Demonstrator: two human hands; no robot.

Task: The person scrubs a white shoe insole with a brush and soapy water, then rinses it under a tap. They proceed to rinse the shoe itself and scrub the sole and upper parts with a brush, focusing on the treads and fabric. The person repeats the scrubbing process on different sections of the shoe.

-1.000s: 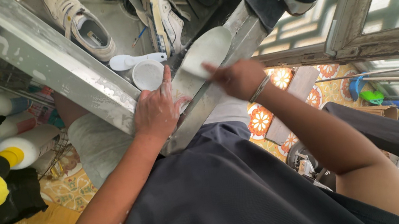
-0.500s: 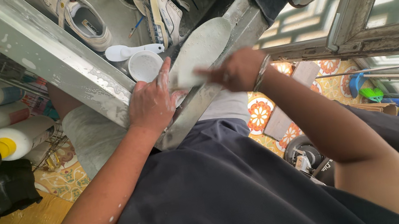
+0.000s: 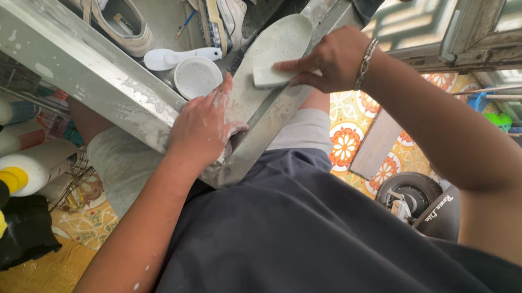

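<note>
The right hand (image 3: 330, 60) gripped a small white block (image 3: 273, 75), perhaps a sponge, and pressed it flat against the pale insole (image 3: 268, 53) lying on the corner of the steel sink (image 3: 94, 74). The left hand (image 3: 203, 129) pinned the insole's near end, fingers spread and soapy. Just beyond sat 1 round white cup (image 3: 197, 76) and a white scoop (image 3: 177, 57); 2 sneakers (image 3: 113, 17) lay farther back in the basin.

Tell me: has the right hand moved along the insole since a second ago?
Yes. The right hand, pressing a white block, slid from the insole's far end toward its middle, nearer the white cup.
</note>
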